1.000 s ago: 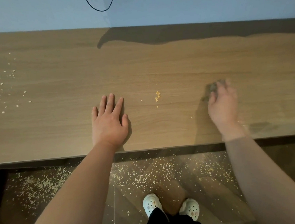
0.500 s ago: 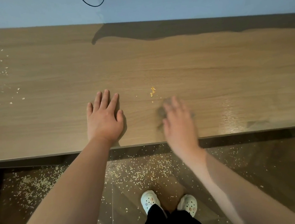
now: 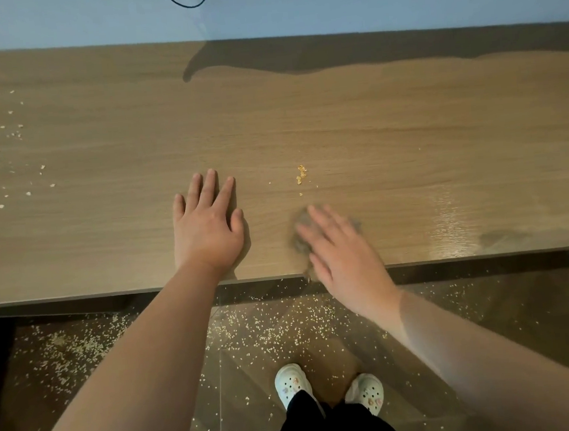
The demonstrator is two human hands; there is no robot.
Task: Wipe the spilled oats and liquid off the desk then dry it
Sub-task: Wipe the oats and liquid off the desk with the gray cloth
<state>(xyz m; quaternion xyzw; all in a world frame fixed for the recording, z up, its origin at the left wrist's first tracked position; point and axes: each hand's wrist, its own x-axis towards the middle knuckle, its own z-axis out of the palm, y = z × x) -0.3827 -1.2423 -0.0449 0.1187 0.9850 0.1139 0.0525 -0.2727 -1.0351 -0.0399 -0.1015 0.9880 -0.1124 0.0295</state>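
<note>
Head view. Lowest in the frame, the floor (image 3: 83,370) carries many spilled oats around the person's white shoes (image 3: 292,383).

At the near edge of the desk (image 3: 336,114), lower centre-right, the right hand (image 3: 345,258) presses a grey cloth (image 3: 300,234) flat with its fingers straight and spread. Motion blur hides the exact contact. The cloth's lower corner reaches the desk edge.

Handling estimate: the cloth is light, soft and limp, probably damp. It will bunch if pushed by a corner, so load its middle under the flat palm.

Just left, the left hand (image 3: 209,235) rests flat, fingers straight, holding nothing.

Farther up lie:
- a small yellow oat clump (image 3: 302,174), unwiped
- a wet sheen (image 3: 448,221) at right
- dry flakes (image 3: 0,164) at far left

A second ago the right hand worked farther right and higher. It has swept left toward the near edge. The left hand and the clump are unchanged.
</note>
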